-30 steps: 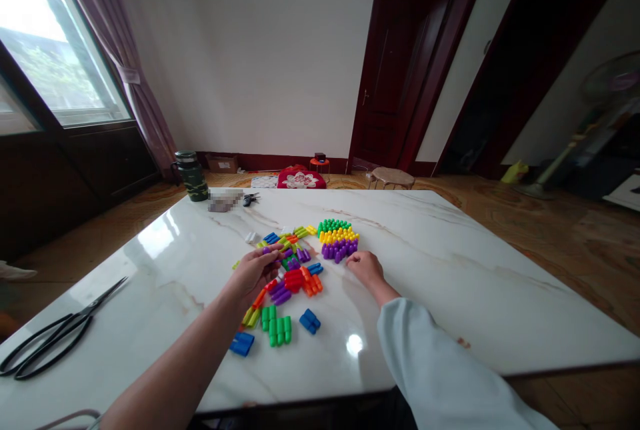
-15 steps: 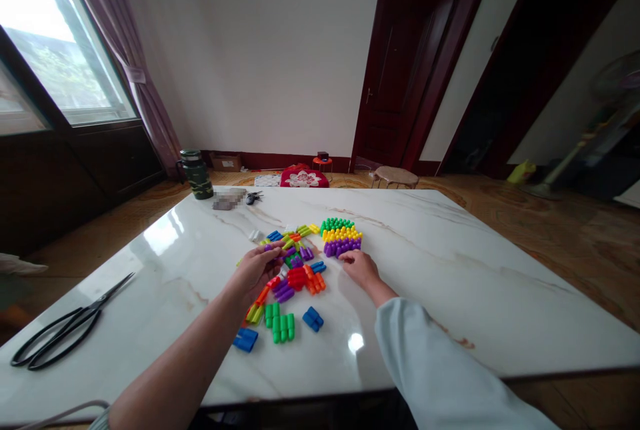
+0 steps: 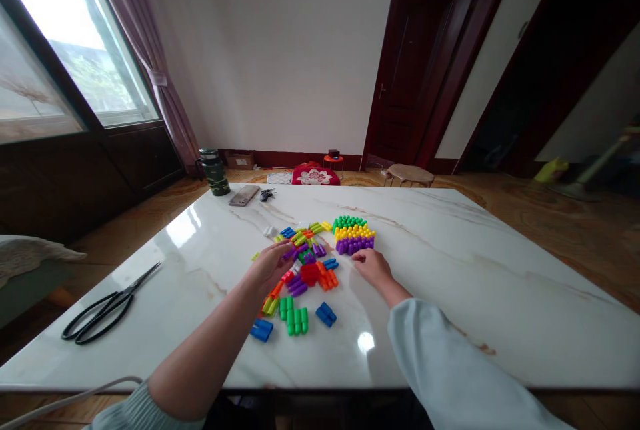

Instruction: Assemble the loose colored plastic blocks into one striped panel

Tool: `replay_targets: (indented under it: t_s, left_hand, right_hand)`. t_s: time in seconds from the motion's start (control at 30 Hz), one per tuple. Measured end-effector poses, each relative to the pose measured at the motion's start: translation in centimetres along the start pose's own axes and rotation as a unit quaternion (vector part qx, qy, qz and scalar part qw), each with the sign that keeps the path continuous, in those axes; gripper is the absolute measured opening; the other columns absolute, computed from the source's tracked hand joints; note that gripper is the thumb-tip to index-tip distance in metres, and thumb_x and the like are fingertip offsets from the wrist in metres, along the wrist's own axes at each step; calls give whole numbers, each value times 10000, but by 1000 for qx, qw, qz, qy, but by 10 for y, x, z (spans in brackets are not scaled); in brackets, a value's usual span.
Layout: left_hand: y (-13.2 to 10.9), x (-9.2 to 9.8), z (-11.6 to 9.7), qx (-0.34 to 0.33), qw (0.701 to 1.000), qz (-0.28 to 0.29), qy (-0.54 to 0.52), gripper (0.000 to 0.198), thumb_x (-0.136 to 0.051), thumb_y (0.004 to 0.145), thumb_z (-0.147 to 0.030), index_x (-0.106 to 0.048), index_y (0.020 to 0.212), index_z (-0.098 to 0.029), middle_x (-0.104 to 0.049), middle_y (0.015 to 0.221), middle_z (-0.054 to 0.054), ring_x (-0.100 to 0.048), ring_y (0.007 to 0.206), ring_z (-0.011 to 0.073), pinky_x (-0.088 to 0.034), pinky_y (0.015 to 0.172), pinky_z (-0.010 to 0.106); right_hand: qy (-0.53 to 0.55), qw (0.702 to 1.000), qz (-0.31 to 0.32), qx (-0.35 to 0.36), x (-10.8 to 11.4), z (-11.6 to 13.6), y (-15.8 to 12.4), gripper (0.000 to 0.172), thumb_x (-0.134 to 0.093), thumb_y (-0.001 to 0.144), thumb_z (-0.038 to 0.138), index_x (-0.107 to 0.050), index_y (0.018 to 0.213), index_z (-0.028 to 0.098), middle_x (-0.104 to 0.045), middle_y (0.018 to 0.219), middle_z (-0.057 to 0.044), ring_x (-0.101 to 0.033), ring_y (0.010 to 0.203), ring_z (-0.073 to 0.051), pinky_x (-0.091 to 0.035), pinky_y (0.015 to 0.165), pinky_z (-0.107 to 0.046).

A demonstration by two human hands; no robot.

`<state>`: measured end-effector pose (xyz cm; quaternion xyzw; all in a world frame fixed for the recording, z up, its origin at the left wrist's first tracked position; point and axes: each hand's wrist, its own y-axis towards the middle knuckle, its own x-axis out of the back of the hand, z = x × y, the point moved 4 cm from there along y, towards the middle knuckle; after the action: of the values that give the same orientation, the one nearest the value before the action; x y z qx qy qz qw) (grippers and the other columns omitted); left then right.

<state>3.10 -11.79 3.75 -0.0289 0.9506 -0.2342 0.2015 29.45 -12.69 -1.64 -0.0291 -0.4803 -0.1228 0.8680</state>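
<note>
While the left hand pinches a purple block, the right hand curls, its grip unclear

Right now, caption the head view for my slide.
Left hand gripping purple blocks by a loose colorful pile; right hand near neat green, yellow and purple rows, marbled table.

Single head view: above near edge of white table, facing forward and down across it. Wide framing; table close below, wall beyond table's far edge.
</note>
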Motion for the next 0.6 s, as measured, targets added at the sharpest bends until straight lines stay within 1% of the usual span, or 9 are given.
replay_targets:
  t_s: [0.1, 0.17, 0.23, 0.3, 0.33, 0.4, 0.47, 0.53, 0.6]
  left_hand:
    - [0, -2, -7, -46, 998, 21, -44, 168, -593, 815, -125, -629, 979, -140, -645, 832, 43, -622, 667, 82, -504, 633, 163]
    - [1, 0, -14, -91, 994, 31, -44, 207, -622, 784, -161, -641, 990, -146, -654, 882, 54, -637, 741, 97, -511, 690, 181]
    - [1, 5, -20, -140, 989, 26, 34, 246, -655, 741, -211, -654, 979, -150, -664, 875, 57, -641, 759, 122, -513, 702, 218]
    - [0, 9, -25, -197, 955, 20, 219, 226, -675, 694, -247, -685, 897, -147, -674, 798, 52, -632, 718, 148, -501, 673, 251]
    - [-1, 9, -25, -224, 915, 28, 334, 188, -676, 674, -246, -701, 834, -150, -676, 754, 46, -625, 698, 159, -489, 665, 263]
    - [-4, 7, -19, -257, 799, 57, 541, 104, -664, 647, -219, -717, 719, -166, -678, 689, 34, -620, 678, 174, -468, 668, 275]
    - [-8, 4, -7, -260, 692, 81, 669, 89, -654, 642, -207, -725, 691, -186, -688, 694, 35, -633, 710, 198, -458, 683, 286]
    - [-12, 1, 5, -247, 621, 74, 740, 117, -665, 645, -229, -732, 735, -197, -703, 769, 58, -648, 780, 242, -459, 687, 307]
    - [-14, -2, 17, -237, 571, 60, 784, 179, -700, 634, -253, -730, 801, -194, -703, 888, 95, -647, 874, 297, -466, 708, 336]
  right_hand:
    - [3, 1000, -12, 1, 3, 11, -3, 217, -564, 733, 185, -747, 836, 242, -734, 902, -17, -652, 854, -194, -448, 702, -259]
    - [8, 999, -31, 32, 5, 24, -6, 212, -559, 742, 184, -745, 829, 239, -733, 915, -11, -648, 832, -176, -449, 701, -250]
    - [16, 996, -35, 84, 4, 41, -10, 209, -557, 745, 181, -743, 827, 230, -728, 920, -8, -640, 788, -153, -450, 697, -236]
    - [21, 990, -20, 135, 1, 60, -17, 206, -558, 741, 180, -744, 820, 223, -725, 895, -8, -629, 733, -135, -446, 674, -224]
    - [20, 987, -9, 156, 0, 68, -20, 204, -559, 738, 180, -745, 811, 224, -723, 881, -8, -624, 713, -131, -441, 660, -221]
    - [13, 983, 9, 185, -3, 82, -27, 203, -559, 739, 185, -748, 797, 232, -723, 871, -7, -621, 704, -130, -432, 643, -219]
    - [8, 980, 18, 196, -4, 91, -32, 208, -558, 744, 192, -752, 803, 240, -725, 876, -7, -626, 712, -135, -429, 640, -221]
    - [5, 980, 26, 196, -4, 95, -35, 218, -556, 745, 187, -754, 818, 241, -729, 886, -9, -634, 731, -141, -435, 655, -222]
    - [1, 980, 35, 194, -4, 96, -38, 229, -554, 740, 174, -756, 827, 239, -731, 890, -13, -643, 763, -147, -443, 685, -222]
